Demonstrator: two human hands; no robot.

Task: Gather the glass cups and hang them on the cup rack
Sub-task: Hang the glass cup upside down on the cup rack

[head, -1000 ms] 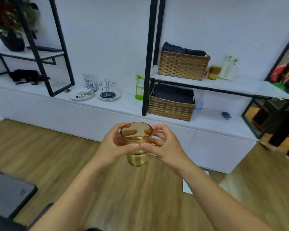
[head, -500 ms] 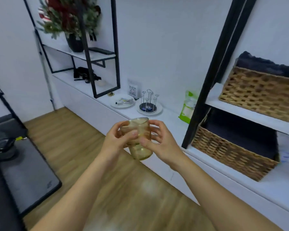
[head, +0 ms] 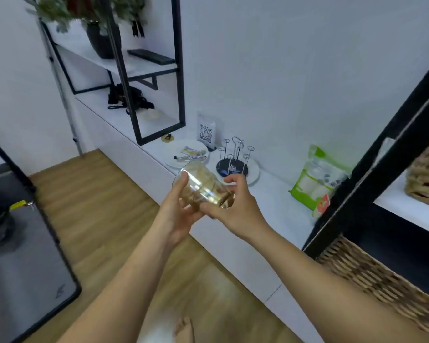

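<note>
A clear, amber-tinted glass cup [head: 201,185] is held in front of me, tipped on its side with its mouth toward the upper left. My left hand [head: 177,209] grips it near the rim and my right hand [head: 235,206] holds its base. Just beyond the cup, the cup rack [head: 234,159] stands on a white plate on the low white counter [head: 270,194]. It is a dark round base with thin metal loop-topped prongs, and no cup hangs on it.
A white plate with small utensils [head: 187,154] and a QR-code sign [head: 206,131] sit left of the rack. A green bag [head: 315,179] lies to its right. Black shelf frames [head: 372,149], wicker baskets [head: 382,276] and a potted plant [head: 99,28] surround the counter.
I have come closer to the counter, so the rack looks larger. The cup has tipped from nearly upright onto its side between both hands.
</note>
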